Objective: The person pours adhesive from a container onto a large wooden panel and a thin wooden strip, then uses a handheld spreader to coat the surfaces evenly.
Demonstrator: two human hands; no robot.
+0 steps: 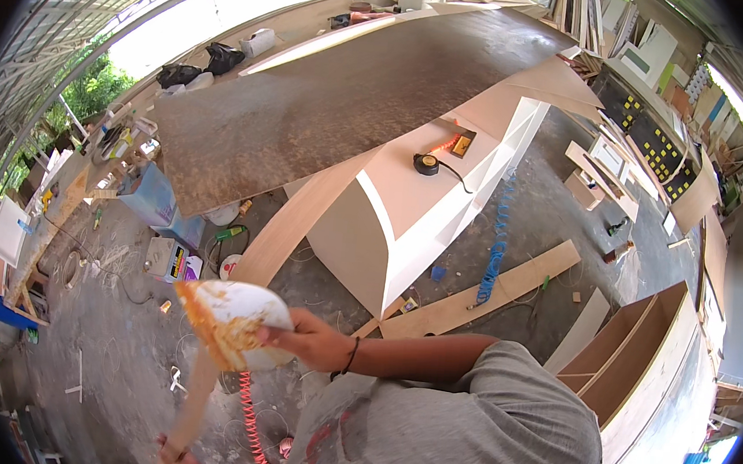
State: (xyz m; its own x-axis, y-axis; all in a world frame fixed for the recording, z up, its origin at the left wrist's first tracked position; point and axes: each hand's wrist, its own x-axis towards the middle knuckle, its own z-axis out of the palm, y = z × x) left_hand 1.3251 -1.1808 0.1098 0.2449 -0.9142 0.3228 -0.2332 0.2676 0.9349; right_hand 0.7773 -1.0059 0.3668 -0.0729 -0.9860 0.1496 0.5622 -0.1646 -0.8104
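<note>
My right hand (313,340) is closed on the rim of a white bowl-like plastic container (246,302). Orange-brown, glue-like smears cover much of it, and it is tipped on its side in front of me. Low at the picture's bottom, my left hand (181,460) grips the lower end of a thin, flat wooden strip (195,398). The strip's upper end reaches the container's smeared edge; whether the two touch I cannot tell. Beyond my hands, a long brown sheet (358,81) lies across a white-and-beige cabinet carcass (410,200). A narrow wooden board (302,217) slants down beneath the sheet.
A tape measure (427,163) and a small square (462,144) lie on the cabinet. Coiled hoses, one red (247,420) and one blue (490,269), trail on the floor near a plank (508,284). An open wooden cabinet (635,348) stands right; a paint tin (166,258) stands left.
</note>
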